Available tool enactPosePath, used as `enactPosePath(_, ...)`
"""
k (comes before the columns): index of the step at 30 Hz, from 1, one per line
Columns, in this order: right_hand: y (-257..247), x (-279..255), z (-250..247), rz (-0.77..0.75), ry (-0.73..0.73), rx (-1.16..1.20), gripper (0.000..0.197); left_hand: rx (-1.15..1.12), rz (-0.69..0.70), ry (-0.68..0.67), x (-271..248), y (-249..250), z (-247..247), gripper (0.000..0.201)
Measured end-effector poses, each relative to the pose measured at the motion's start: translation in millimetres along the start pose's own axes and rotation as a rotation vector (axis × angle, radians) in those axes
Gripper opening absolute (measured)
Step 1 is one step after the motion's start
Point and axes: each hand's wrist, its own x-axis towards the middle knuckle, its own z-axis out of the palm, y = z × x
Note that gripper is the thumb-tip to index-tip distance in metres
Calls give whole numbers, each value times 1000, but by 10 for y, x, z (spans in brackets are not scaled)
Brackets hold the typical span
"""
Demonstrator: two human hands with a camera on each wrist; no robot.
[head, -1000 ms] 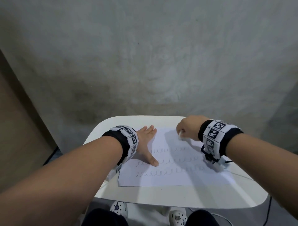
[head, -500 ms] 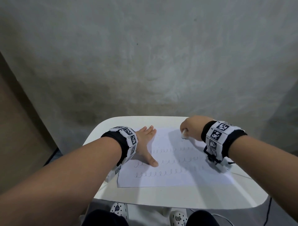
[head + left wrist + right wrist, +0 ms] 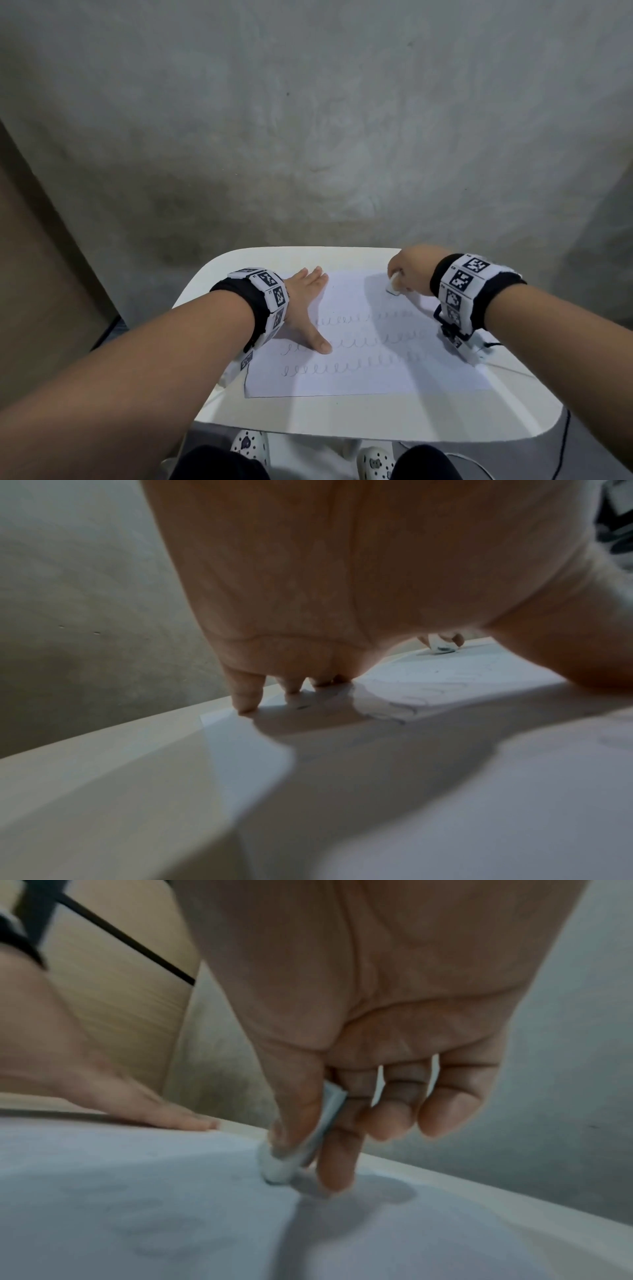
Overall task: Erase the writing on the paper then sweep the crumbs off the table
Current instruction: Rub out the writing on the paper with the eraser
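Observation:
A white sheet of paper (image 3: 359, 373) with three rows of pencil loops (image 3: 342, 370) lies on the small white table (image 3: 376, 421). My left hand (image 3: 308, 301) lies flat on the paper's left part, fingers spread and thumb out, pressing it down; its fingertips (image 3: 245, 704) touch the sheet near the far edge. My right hand (image 3: 407, 270) pinches a white eraser (image 3: 393, 284) between thumb and forefinger, its tip on the paper's upper right. From the right wrist the eraser (image 3: 291, 1161) presses into the sheet. The eraser (image 3: 441, 646) shows far off under my left palm.
A grey concrete wall (image 3: 308, 120) stands right behind the table. A wooden panel (image 3: 34, 274) is at the left. My knees and white clogs (image 3: 250, 445) are under the table's front edge, and a thin cable (image 3: 561, 442) hangs at the right.
My right hand with the eraser has slid to the right along the top of the paper. The left hand has stayed flat in place.

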Motion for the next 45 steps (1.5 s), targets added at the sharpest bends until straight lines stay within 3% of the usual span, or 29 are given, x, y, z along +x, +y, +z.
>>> enactPosePath(3, -96, -29, 59, -88, -26, -2, 17, 8, -2, -4, 0, -6, -8, 135)
enactPosePath(7, 19, 6, -1, 27, -2, 4, 15, 10, -6, -9, -6, 8, -11, 135)
enactPosePath(11, -118, -31, 53, -59, -20, -40, 15, 6, -2, -12, -11, 3, -22, 135)
enactPosePath(15, 51, 8, 22, 18, 14, 6, 14, 11, -7, -18, -6, 6, -16, 135)
enactPosePath(19, -20, -8, 72, -52, -12, -14, 15, 7, -2, -3, -5, 7, -12, 135)
enactPosePath(22, 83, -5, 13, 23, -4, 23, 14, 8, -3, 1, 0, 4, -2, 135)
enactPosePath(26, -15, -21, 66, -58, -14, -41, 14, 7, -6, 0, 5, -5, 0, 135)
enactPosePath(30, 171, -10, 23, 21, 15, 18, 15, 7, -3, -4, -13, 19, -19, 134)
enactPosePath(32, 93, -31, 57, -26, 12, -25, 16, 3, -4, -9, -22, 20, -25, 134)
enactPosePath(34, 55, -27, 101, -75, -8, 21, 17, 2, -3, -5, -33, 20, -33, 134)
enactPosePath(38, 303, 28, 57, 48, 79, 159, 17, -9, -1, -17, -56, 34, -54, 134)
enactPosePath(42, 447, 14, 38, 78, 193, 435, 12, 65, 0, -23, -54, 47, -123, 137)
enactPosePath(45, 537, 30, 65, 99, 201, 452, 15, 105, 53, -15, -34, 173, -255, 136)
